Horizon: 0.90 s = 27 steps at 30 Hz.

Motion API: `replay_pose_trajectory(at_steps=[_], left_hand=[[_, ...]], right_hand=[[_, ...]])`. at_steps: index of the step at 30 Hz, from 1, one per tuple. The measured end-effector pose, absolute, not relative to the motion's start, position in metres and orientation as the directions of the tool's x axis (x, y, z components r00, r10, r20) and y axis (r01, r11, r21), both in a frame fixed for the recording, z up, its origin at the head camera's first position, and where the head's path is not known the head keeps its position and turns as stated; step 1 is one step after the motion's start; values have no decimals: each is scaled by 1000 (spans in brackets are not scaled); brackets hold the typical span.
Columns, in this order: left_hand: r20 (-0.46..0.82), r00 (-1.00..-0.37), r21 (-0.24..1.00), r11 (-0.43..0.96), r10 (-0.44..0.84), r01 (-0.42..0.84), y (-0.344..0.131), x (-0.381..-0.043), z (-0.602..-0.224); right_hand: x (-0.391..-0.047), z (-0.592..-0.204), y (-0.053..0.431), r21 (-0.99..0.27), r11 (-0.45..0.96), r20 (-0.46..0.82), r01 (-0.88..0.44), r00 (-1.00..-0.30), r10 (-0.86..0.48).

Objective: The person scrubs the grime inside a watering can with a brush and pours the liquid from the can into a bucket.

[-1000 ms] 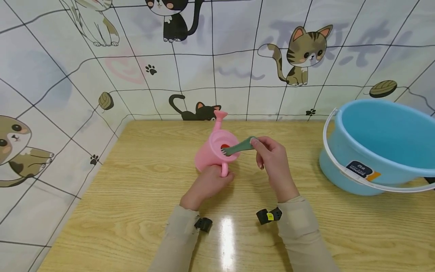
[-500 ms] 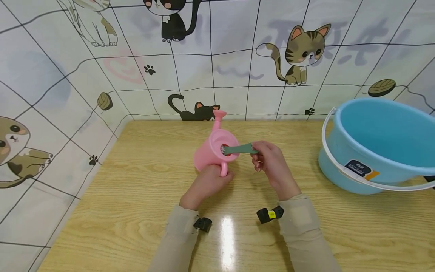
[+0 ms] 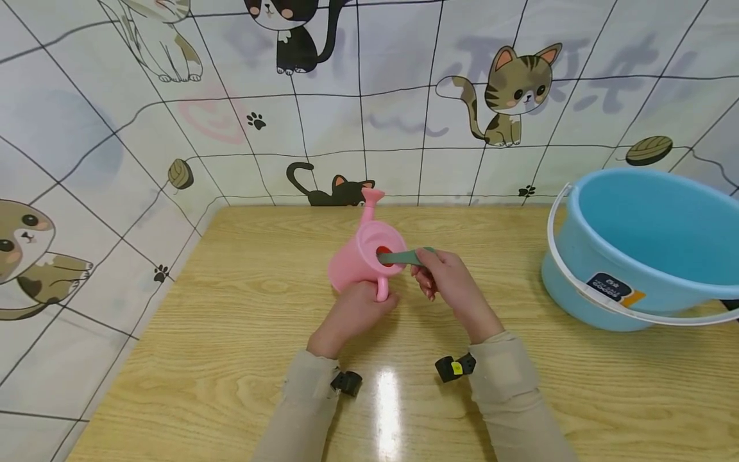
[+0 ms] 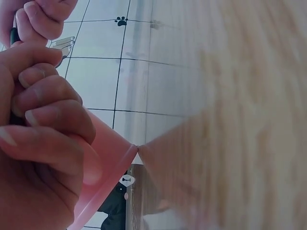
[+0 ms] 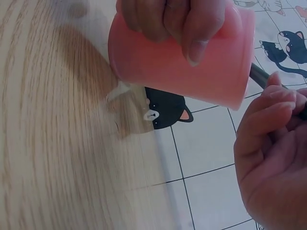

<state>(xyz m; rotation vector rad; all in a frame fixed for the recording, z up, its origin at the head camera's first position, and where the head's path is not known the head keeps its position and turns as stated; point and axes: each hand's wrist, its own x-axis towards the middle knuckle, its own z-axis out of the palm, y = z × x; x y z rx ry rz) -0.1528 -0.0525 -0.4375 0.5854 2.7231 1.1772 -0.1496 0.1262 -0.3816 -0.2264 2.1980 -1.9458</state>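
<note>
Head view: the right hand [image 3: 456,281] is pinching the green fork [image 3: 405,258], its tines now vanishing, apparently reaching deeper into the watering can [image 3: 348,264] that the left hand [image 3: 355,309] is gripping, tilted, over the tabletop [image 3: 260,289].

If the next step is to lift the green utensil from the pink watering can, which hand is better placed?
Probably the right hand: it pinches the green utensil, whose far end is inside the pink watering can. The left hand is occupied holding the can.
</note>
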Motion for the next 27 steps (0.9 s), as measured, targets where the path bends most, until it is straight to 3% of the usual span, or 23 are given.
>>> replay_pose_trajectory(at_steps=[12, 27], left_hand=[[49, -917, 736, 606, 395, 301, -53, -152, -438], [-17, -928, 799, 563, 373, 212, -59, -155, -440]], right_hand=[[-160, -400, 126, -990, 137, -60, 30, -974, -219], [-162, -400, 137, -1000, 24, -25, 20, -978, -208]])
